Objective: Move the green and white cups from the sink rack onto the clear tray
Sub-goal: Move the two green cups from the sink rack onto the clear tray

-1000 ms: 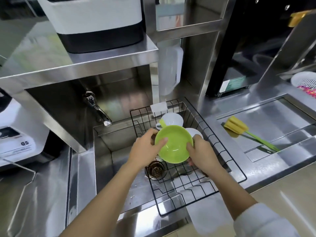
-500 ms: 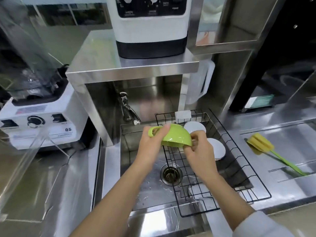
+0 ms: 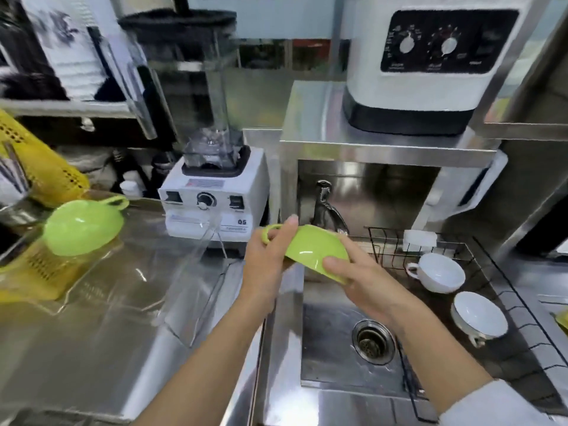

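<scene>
Both hands hold one green cup (image 3: 313,250) upside down above the left edge of the sink. My left hand (image 3: 270,262) grips it at the handle side, and my right hand (image 3: 359,281) holds its far rim. Another green cup (image 3: 81,226) lies overturned on the clear tray (image 3: 147,290) at the left. Two white cups (image 3: 439,272) (image 3: 479,315) sit in the black wire sink rack (image 3: 504,305) at the right.
A white blender (image 3: 215,192) with a clear jug stands behind the tray. A yellow perforated basket (image 3: 40,170) sits at the far left. A steel shelf carrying a white appliance (image 3: 424,63) overhangs the tap (image 3: 325,207). The sink drain (image 3: 373,341) lies below my right forearm.
The green cup has been lifted out of the rack, turned upside down and carried left to the sink's edge. My view has swung left, bringing the tray and blender into sight.
</scene>
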Demonstrator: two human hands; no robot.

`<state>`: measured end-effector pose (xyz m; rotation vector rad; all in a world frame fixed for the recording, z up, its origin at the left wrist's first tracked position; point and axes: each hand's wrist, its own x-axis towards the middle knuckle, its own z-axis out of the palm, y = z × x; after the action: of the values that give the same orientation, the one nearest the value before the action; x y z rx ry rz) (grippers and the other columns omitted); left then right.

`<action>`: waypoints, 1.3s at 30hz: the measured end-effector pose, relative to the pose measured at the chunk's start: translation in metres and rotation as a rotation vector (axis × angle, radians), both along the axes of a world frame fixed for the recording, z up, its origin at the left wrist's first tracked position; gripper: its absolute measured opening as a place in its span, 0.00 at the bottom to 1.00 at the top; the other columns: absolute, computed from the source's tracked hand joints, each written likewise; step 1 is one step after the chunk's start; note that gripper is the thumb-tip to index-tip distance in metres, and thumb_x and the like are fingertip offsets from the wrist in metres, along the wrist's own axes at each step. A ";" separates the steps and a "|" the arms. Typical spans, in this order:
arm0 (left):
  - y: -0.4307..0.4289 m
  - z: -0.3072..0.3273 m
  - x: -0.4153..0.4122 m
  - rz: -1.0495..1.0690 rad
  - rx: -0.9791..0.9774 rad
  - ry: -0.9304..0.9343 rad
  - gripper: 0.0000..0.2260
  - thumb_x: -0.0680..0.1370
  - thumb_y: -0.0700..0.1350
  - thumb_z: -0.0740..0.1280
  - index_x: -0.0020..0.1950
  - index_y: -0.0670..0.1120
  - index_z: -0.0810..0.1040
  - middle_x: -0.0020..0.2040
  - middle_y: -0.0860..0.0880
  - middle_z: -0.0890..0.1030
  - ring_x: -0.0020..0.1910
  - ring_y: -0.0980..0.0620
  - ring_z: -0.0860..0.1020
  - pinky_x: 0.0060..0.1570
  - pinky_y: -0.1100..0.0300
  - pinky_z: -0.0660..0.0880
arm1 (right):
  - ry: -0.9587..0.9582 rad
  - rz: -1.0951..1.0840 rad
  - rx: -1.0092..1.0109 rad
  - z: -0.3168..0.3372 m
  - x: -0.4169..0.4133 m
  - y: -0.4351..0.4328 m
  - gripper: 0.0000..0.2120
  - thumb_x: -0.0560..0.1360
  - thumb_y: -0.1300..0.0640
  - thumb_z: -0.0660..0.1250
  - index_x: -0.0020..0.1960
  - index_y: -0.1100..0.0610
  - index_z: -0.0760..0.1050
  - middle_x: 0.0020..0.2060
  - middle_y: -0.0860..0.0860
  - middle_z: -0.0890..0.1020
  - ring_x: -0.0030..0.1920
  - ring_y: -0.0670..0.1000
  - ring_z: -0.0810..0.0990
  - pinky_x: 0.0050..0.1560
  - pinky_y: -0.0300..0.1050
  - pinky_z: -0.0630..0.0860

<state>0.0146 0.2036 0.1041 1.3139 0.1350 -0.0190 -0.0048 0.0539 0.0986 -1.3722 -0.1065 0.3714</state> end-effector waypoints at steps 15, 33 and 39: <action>0.195 0.044 0.015 0.318 0.612 -0.272 0.02 0.73 0.43 0.69 0.42 0.47 0.78 0.41 0.50 0.81 0.44 0.52 0.78 0.44 0.61 0.72 | -0.496 -0.121 -0.532 0.034 0.037 0.192 0.39 0.55 0.46 0.80 0.61 0.44 0.64 0.56 0.46 0.73 0.56 0.48 0.73 0.56 0.43 0.71; 0.236 -0.002 0.067 -0.018 0.900 -0.049 0.27 0.68 0.63 0.69 0.61 0.50 0.69 0.53 0.48 0.68 0.60 0.46 0.67 0.60 0.52 0.65 | -0.456 -0.020 -0.912 0.016 0.083 0.249 0.45 0.56 0.41 0.76 0.65 0.53 0.57 0.59 0.53 0.69 0.56 0.54 0.72 0.51 0.49 0.74; 0.238 0.000 0.072 -0.080 0.876 0.001 0.36 0.59 0.69 0.65 0.61 0.51 0.69 0.54 0.49 0.68 0.60 0.47 0.67 0.60 0.52 0.66 | -0.451 -0.005 -0.990 0.015 0.088 0.250 0.46 0.55 0.40 0.77 0.63 0.52 0.57 0.58 0.52 0.70 0.53 0.54 0.74 0.47 0.48 0.75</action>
<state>0.0868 0.4416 0.1040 2.1936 0.0919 -0.0303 0.0828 0.3036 0.1133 -2.4238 -0.3179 0.0831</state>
